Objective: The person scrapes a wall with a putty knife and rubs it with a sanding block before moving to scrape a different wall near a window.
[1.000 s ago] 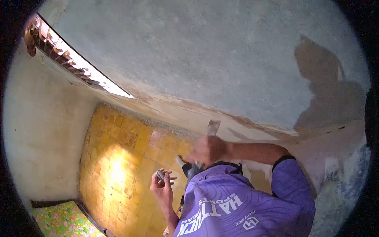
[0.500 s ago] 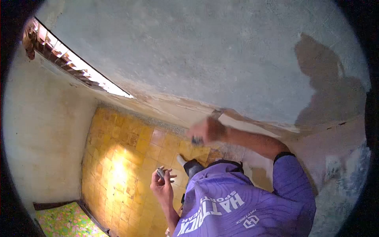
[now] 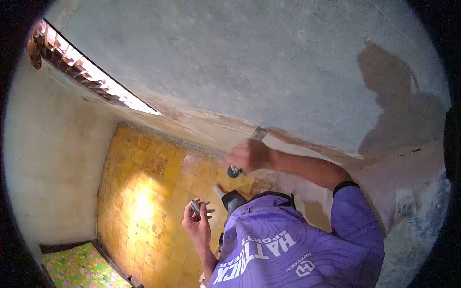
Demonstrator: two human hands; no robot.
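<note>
My right hand [image 3: 249,154] is shut on a scraper [image 3: 260,132]. The flat blade rests against the peeling strip where the grey wall [image 3: 249,62] meets the paler lower band, and the dark handle end [image 3: 234,171] pokes out below my fist. My left hand [image 3: 198,222] is held lower down over the yellow tiled floor [image 3: 144,192], its fingers curled around a small grey object [image 3: 195,207]. My purple shirt [image 3: 297,240] fills the lower right.
A bright slatted vent [image 3: 91,79] runs along the upper left of the wall. A second pale wall [image 3: 53,163] stands at the left. A flowered mat [image 3: 77,266] lies at the bottom left. A dark shoe [image 3: 233,199] is on the tiles.
My right hand has moved up along the wall with the scraper, so the blade now sits higher on the peeling strip. The left hand has barely moved.
</note>
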